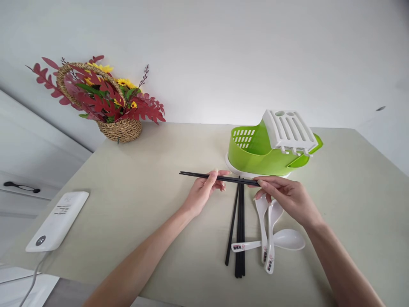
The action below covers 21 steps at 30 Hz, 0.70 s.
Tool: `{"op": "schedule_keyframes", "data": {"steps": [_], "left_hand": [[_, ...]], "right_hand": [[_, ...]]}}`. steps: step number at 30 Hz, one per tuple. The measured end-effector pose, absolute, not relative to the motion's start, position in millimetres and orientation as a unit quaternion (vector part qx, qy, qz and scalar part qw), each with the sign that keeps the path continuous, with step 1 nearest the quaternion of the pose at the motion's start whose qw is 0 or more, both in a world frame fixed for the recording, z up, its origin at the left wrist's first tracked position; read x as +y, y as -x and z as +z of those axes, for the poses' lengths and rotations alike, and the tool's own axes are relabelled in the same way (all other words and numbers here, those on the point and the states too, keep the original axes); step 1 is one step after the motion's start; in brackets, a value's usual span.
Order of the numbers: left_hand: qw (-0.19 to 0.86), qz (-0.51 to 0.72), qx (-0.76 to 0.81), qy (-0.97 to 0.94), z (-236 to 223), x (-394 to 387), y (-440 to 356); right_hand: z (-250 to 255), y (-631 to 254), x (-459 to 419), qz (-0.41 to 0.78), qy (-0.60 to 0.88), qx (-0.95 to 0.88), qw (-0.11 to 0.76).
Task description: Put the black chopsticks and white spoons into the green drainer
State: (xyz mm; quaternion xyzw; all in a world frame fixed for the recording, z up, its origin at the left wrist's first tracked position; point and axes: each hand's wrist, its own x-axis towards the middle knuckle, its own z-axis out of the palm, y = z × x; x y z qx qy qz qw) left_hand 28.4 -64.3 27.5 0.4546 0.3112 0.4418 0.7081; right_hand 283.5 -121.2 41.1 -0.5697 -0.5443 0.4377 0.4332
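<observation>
A pair of black chopsticks (236,179) lies nearly level between my hands, above the table. My left hand (204,187) pinches it near the middle, with the thumb on top. At its right end, my right hand (283,194) grips it between thumb and fingers. Several more black chopsticks (240,226) rest on the table below, one of them a little apart on the left. Beside them are three white spoons (289,239), crossed over each other, with one handle over the chopsticks. Behind my hands stands a green utensil holder (255,160) with a white slotted top (290,128).
A woven basket (123,130) of red leaves and yellow flowers stands at the back left of the table (159,149). On the left edge lies a white power strip or box (59,221) with a cable. White cabinet drawers (28,153) are at the far left, and a wall is behind.
</observation>
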Motion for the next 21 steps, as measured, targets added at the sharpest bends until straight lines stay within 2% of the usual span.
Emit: {"op": "schedule_keyframes", "data": {"steps": [15,21], "left_hand": [[0.705,0.454,0.327,-0.436,26.5,-62.4,-27.9],[0.706,0.467,0.327,-0.419,29.3,-62.2,-28.5]], "right_hand": [[39.1,-280.1,-119.7,0.455,0.54,-0.544,0.453],[37.8,-277.3,-119.7,0.394,0.57,-0.553,0.462]]}}
